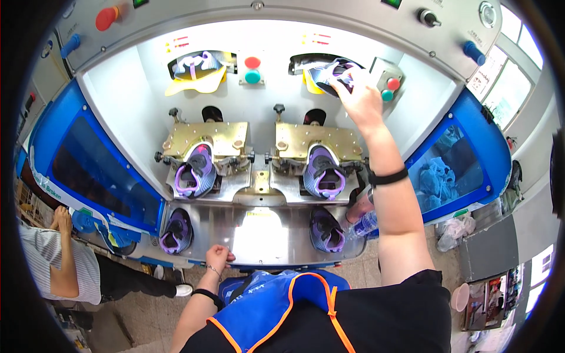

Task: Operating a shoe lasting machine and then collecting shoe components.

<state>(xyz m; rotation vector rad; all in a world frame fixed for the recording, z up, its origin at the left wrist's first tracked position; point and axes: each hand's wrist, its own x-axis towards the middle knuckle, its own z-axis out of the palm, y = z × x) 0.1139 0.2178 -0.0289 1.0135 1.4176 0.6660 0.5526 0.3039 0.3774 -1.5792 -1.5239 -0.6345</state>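
Observation:
My raised right hand (360,100) pinches a purple, white and black shoe upper (333,72) at the right-hand slot in the machine's back wall, where a yellow flap shows under it. My left hand (218,257) is low, at the front edge of the metal tray (259,232), with fingers curled and nothing visible in them. Two more purple shoes, a left one (197,172) and a right one (323,172), sit on the brass-coloured clamps. On the tray stand a dark purple shoe (176,232) at left and another dark shoe (327,231) at right.
Another upper (199,65) rests over a yellow flap (197,86) in the left slot. Button boxes carry a green button (252,76) and a red one. A plastic bottle (364,223) lies beside my right forearm. Blue side doors flank the machine; a person (65,265) stands at left.

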